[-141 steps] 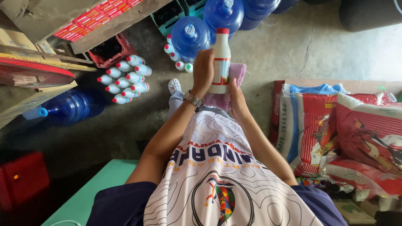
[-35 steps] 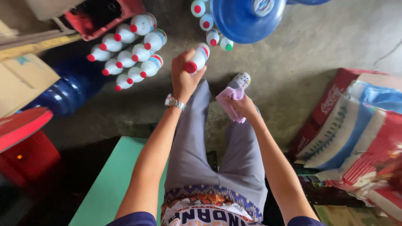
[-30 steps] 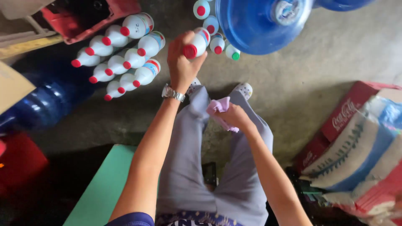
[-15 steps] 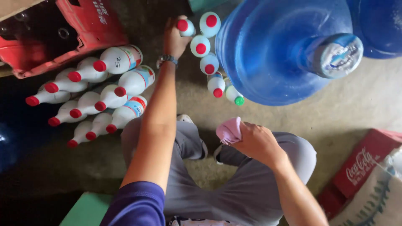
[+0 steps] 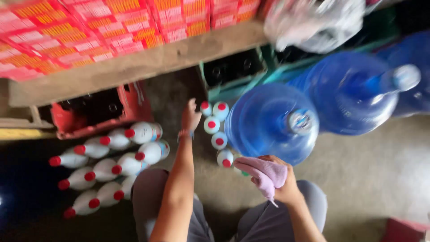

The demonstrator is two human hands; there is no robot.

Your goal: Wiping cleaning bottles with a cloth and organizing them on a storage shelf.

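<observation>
**Five red-capped bottles lined up beside water jugs as a hand hovers above them**

Two large blue water jugs are seen standing on the concrete floor, with a green crate and a red crate of dark bottles behind them. A second group of white bottles is stood to the left. Between jug and forearm, a short row of white plastic bottles with red caps is set upright, close together. These are judged light, stiff-walled and smooth, perhaps slippery, and easily toppled; the narrow neck under the cap is judged the best hold. The left hand is stretched forward at full arm's length just beside the farthest bottle, fingers loosely parted, nothing clamped; whether it touches a cap cannot be told through the blur. The right hand is held back near the knee, closed around a soft pink cloth.
</observation>
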